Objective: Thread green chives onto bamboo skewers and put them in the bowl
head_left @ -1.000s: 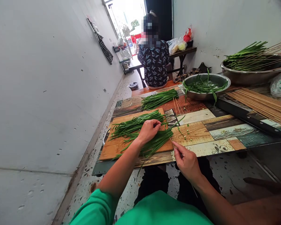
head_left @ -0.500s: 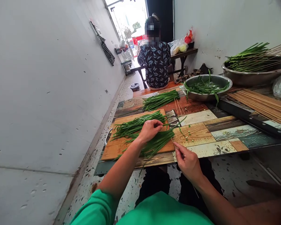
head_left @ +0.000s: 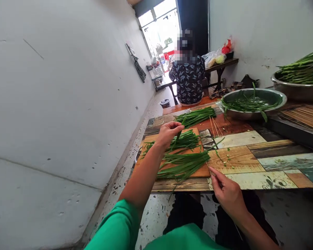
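My left hand [head_left: 169,132] is raised over the wooden cutting board [head_left: 203,172], thumb and fingers pinched on a green chive [head_left: 179,134] that hangs down. My right hand [head_left: 226,189] grips a thin bamboo skewer [head_left: 237,229], whose lower end sticks out below the palm. At its upper end a spread of chives [head_left: 185,165] fans leftward over the board's near part; how they sit on the skewer is too small to tell. Behind them, another chive bunch [head_left: 189,139] lies on the board, partly hidden by my left arm.
Past the board lie a chive bunch [head_left: 197,116] and a few loose skewers [head_left: 215,126]. To the right stand a steel bowl [head_left: 280,97] of greens, a larger basin [head_left: 297,85] and a skewer pile [head_left: 304,116]. A person [head_left: 189,83] sits ahead, back turned.
My left hand has lifted up and away from the chives by my right hand, a chive now hanging from its fingers. My right hand keeps its hold on the skewer. The whole view has shifted.
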A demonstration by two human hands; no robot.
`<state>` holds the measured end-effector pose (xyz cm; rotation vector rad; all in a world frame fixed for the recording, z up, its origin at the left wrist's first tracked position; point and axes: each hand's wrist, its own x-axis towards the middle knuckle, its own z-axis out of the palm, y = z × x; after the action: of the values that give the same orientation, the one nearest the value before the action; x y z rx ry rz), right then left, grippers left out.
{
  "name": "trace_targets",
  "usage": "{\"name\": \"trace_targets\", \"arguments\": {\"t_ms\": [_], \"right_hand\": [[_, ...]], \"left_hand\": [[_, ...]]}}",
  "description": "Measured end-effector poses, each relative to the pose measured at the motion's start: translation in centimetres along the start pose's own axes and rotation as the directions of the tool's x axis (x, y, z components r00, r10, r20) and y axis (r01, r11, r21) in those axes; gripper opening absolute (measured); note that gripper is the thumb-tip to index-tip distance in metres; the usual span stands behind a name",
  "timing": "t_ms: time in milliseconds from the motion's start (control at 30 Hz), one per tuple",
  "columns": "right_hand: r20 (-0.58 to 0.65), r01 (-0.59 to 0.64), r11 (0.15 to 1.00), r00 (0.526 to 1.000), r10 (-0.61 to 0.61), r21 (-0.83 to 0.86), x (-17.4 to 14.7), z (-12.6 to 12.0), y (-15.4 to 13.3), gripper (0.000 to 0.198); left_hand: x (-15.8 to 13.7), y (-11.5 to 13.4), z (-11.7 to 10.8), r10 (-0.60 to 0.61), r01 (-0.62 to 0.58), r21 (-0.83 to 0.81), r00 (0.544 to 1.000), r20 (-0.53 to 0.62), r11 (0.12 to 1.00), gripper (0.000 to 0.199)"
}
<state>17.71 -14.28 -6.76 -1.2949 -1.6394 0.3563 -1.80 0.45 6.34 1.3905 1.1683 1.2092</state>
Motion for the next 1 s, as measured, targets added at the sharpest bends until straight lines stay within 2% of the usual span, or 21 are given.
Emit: {"name": "trace_targets", "arguments": {"t_ms": [133, 267, 367, 433, 533, 633, 700, 767, 833, 900, 1000], "right_hand": [[0.004, 0.012, 1.000, 1.000, -0.012, 0.020, 0.0, 0.1, 0.4, 0.033], [0.003, 0.018, 1.000, 1.000, -0.018, 0.016, -0.1, 0.2, 0.8, 0.034], [-0.002, 0.037, 0.999, 0.999, -0.037, 0.004, -0.1, 0.2, 0.9, 0.034], [-0.004, 0.042, 0.999, 0.999, -0.042, 0.003, -0.1, 0.2, 0.9, 0.034], [-0.009, 0.030, 0.999, 1.000, -0.030, 0.014, -0.2, 0.2, 0.7, 0.033], [-0.016, 0.021, 1.000, 1.000, -0.021, 0.017, -0.2, 0.1, 0.4, 0.032], [-0.006, 0.006, 1.000, 1.000, -0.006, 0.013, -0.2, 0.0, 0.3, 0.032], [0.012, -0.016, 1.000, 1.000, 0.016, 0.003, -0.2, -0.1, 0.2, 0.032], [0.024, -0.039, 0.999, 0.999, 0.039, -0.006, -0.2, -0.2, 0.1, 0.032], [0.034, -0.059, 0.998, 0.998, 0.060, -0.014, -0.2, -0.2, 0.0, 0.033], [0.040, -0.062, 0.998, 0.997, 0.063, -0.020, -0.2, -0.3, 0.1, 0.034]], "left_hand": [[1.2, 1.9, -1.3, 0.006, -0.008, -0.057, 0.999, -0.043, 0.998, 0.022], [1.6, 5.1, -1.8, 0.047, -0.054, -0.093, 0.996, -0.073, 0.994, 0.020], [1.9, 7.6, -2.2, 0.127, -0.148, -0.168, 0.983, -0.129, 0.975, 0.020], [2.3, 8.2, -2.7, 0.195, -0.230, -0.159, 0.959, -0.207, 0.960, 0.022], [2.7, 6.3, -4.1, 0.209, -0.240, -0.062, 0.924, -0.320, 0.969, 0.025], [2.2, 1.7, -6.0, 0.109, -0.109, 0.023, 0.904, -0.414, 0.994, 0.031], [1.1, -1.3, -7.5, 0.062, -0.054, 0.031, 0.898, -0.436, 0.998, 0.036], [-0.3, -3.4, -9.0, 0.058, -0.049, 0.032, 0.903, -0.425, 0.998, 0.039], [-1.8, -4.4, -10.2, 0.114, -0.088, 0.080, 0.903, -0.414, 0.993, 0.037], [-3.3, -4.4, -11.0, 0.218, -0.136, 0.223, 0.889, -0.401, 0.965, 0.031], [-5.2, -3.7, -11.8, 0.386, -0.159, 0.517, 0.846, -0.369, 0.841, 0.023]]}}
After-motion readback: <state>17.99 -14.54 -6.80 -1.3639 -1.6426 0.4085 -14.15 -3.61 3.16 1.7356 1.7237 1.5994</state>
